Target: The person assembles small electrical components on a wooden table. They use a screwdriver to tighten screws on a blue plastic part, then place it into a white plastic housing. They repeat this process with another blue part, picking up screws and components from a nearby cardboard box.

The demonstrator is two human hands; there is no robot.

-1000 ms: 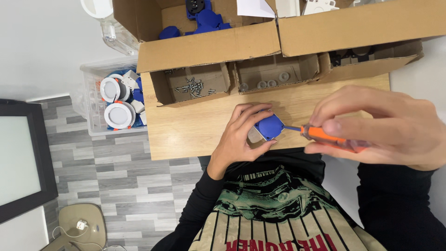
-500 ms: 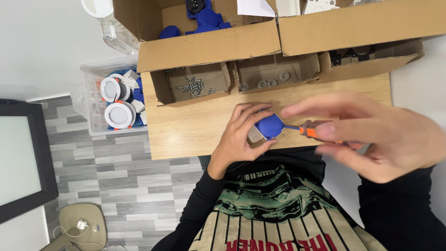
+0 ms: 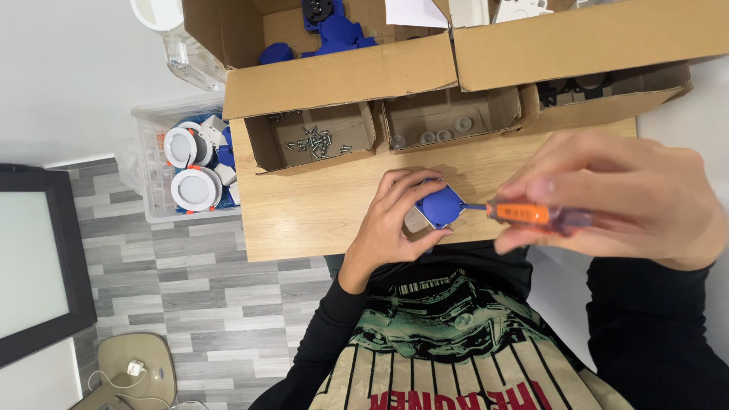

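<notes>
Two hands are seen at work near frame centre, over the front edge of a light wooden table (image 3: 304, 220). The left hand (image 3: 391, 224) is curled shut around a small blue plastic part (image 3: 442, 205), w/ a pale grey piece tucked under it; thumb below, fingers wrapped over the top. The part is held just above the table edge, centre of frame, its flat blue face turned toward the right of the frame.

The right hand (image 3: 623, 193), large and blurred at centre right, is closed on an orange-handled screwdriver (image 3: 524, 214), pinched btwn thumb and fingertips. The screwdriver's long axis runs approx. horizontal across the frame, very slightly tilted; its thin shaft points left and the tip meets the right side of the blue part. Handle end is hidden inside the hand.

Behind, along the upper part of the frame, open cardboard boxes are lined up: a small tray w/ loose screws (image 3: 315, 143) upper centre-left, a tray w/ small round grey pieces (image 3: 440, 135) beside it to the right, and a bigger box holding more blue parts (image 3: 330, 30) at top. At left of frame, off the table, a clear plastic bin (image 3: 152, 121) w/ round white fittings (image 3: 196, 188) stands on grey plank flooring. Black sleeves and a striped printed shirt fill the bottom of the frame.
</notes>
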